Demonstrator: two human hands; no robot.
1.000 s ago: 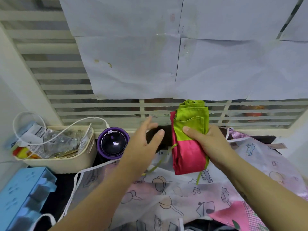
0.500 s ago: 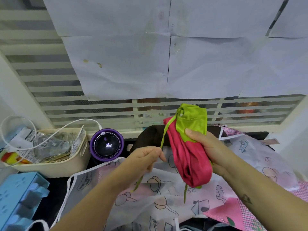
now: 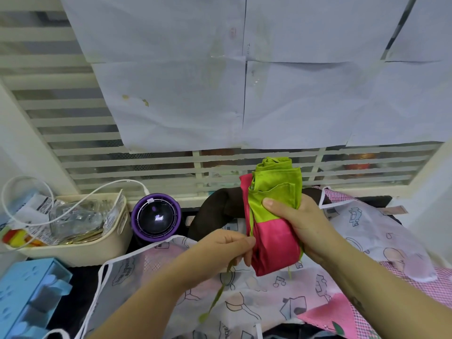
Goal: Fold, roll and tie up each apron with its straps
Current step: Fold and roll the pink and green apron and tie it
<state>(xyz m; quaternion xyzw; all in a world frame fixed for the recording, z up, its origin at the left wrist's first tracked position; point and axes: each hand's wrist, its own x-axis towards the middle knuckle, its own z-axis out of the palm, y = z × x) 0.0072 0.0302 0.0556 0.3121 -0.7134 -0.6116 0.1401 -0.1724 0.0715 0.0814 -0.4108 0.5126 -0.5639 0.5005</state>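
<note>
Right hand grasps the rolled apron, thumb pressed flat on its green upper half, other fingers wrapped round the back. Roll is held upright in the air, green end up, pink end down, above the printed apron spread on the table. Left hand pinches the green strap between thumb and fingertips, right at the roll's left edge by the pink part. Strap runs up along that left edge and its loose tail hangs down below the left hand, over the printed apron. A second thin green end dangles under the roll.

Dark brown cloth lies bunched behind the roll, against the window sill. Pink checked apron sits at lower right, partly under the printed one. White tie of the printed apron loops off its left corner. Purple round gadget with a dark dome stands left of the brown cloth. Cream basket next to it is full of wrappers and clutter, with a white cable arching over it. Blue plastic box sits at the bottom left corner. Louvre window behind, mostly covered by taped paper sheets.

Both forearms come in from the bottom edge, bare. Left wrist is bent inward toward the roll, knuckles up. Right palm faces left, wrist roughly straight.
</note>
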